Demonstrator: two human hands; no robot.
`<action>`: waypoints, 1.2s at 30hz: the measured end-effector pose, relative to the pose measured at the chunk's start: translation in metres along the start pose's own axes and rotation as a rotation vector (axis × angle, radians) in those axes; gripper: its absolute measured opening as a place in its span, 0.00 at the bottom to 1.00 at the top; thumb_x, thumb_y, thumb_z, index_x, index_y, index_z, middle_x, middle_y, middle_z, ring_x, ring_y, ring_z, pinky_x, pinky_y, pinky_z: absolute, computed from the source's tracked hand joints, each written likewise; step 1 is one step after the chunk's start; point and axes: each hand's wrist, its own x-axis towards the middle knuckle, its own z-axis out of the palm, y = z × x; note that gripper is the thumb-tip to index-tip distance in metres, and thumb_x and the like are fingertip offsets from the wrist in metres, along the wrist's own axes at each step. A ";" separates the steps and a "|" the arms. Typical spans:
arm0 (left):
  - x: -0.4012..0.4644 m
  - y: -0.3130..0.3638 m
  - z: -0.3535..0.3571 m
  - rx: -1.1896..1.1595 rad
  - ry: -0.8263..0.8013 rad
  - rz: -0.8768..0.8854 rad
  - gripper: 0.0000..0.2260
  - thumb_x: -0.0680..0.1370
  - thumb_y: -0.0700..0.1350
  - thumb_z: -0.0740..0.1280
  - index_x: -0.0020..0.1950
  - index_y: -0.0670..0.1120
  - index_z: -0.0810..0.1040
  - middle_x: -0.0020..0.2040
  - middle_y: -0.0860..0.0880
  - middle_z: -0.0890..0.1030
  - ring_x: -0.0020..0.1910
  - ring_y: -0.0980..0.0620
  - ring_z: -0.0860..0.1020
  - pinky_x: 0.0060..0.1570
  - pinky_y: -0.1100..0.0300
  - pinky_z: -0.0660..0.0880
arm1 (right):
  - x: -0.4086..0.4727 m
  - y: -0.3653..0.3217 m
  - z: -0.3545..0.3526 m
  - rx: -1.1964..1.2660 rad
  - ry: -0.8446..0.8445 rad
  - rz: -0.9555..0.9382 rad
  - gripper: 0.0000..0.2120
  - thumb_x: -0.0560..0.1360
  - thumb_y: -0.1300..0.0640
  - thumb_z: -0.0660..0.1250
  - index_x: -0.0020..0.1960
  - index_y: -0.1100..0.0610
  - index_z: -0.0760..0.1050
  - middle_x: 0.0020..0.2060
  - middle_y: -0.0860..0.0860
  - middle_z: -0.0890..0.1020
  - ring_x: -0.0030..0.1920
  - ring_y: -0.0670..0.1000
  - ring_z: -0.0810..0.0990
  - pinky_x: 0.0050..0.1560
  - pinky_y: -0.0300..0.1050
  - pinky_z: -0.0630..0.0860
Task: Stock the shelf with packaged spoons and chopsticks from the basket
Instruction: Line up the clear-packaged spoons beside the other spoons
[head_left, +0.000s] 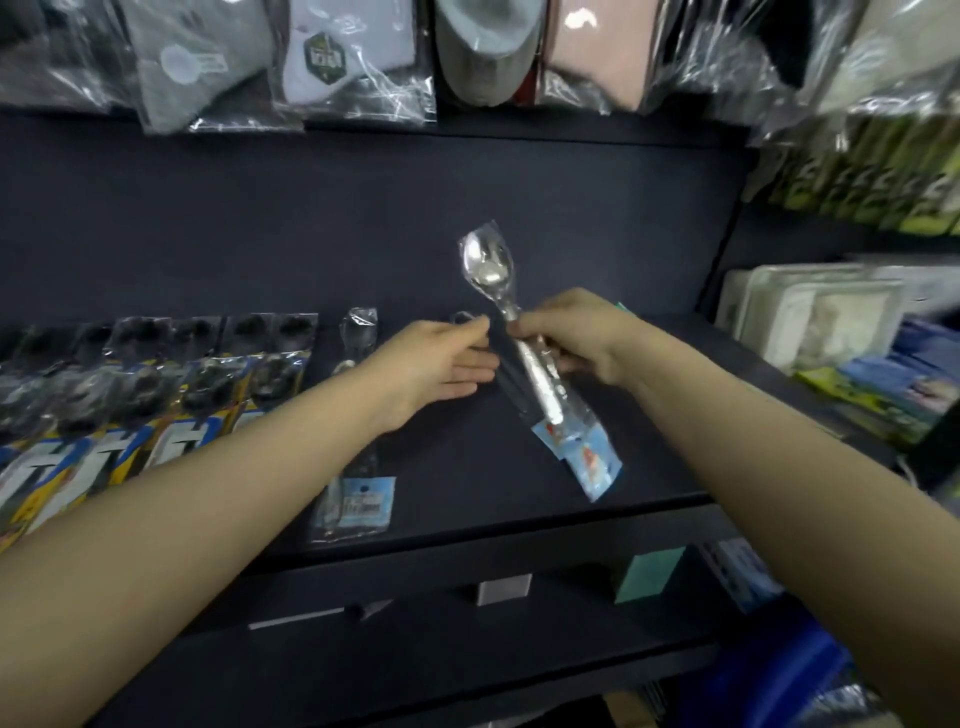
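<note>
A packaged metal spoon (485, 267) in a clear sleeve with a blue label is held above the dark shelf (467, 493), bowl end pointing up. My right hand (576, 338) grips it around the handle. My left hand (441, 358) reaches in beside it with fingers extended, its fingertips at another clear package (464, 318) lying on the shelf. A further packaged spoon (356, 415) lies flat on the shelf, partly under my left forearm. The basket is out of view.
A row of dark utensil packs with yellow and blue cards (156, 389) fills the shelf's left side. Bagged socks (343, 57) hang above. Boxed goods (810, 312) sit at the right. A blue object (779, 670) shows at the lower right.
</note>
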 end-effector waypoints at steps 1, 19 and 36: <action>0.003 0.004 0.005 -0.030 0.014 0.023 0.14 0.77 0.52 0.62 0.55 0.44 0.77 0.49 0.46 0.82 0.48 0.52 0.81 0.50 0.62 0.77 | -0.006 -0.003 0.001 0.019 -0.053 -0.030 0.12 0.71 0.58 0.69 0.31 0.56 0.71 0.25 0.51 0.70 0.24 0.46 0.66 0.26 0.37 0.63; 0.038 0.008 -0.011 -0.437 0.243 0.083 0.09 0.80 0.37 0.56 0.43 0.37 0.72 0.42 0.43 0.80 0.29 0.56 0.82 0.31 0.67 0.79 | -0.049 0.019 0.026 0.218 -0.176 -0.143 0.25 0.73 0.65 0.67 0.67 0.55 0.63 0.38 0.53 0.82 0.33 0.44 0.81 0.34 0.36 0.76; 0.030 0.006 -0.018 -0.590 0.134 -0.125 0.12 0.81 0.35 0.51 0.43 0.35 0.71 0.26 0.44 0.79 0.21 0.55 0.79 0.24 0.67 0.77 | -0.024 0.034 0.050 -0.801 0.441 -1.267 0.06 0.74 0.59 0.66 0.46 0.57 0.82 0.44 0.49 0.68 0.41 0.47 0.69 0.41 0.33 0.61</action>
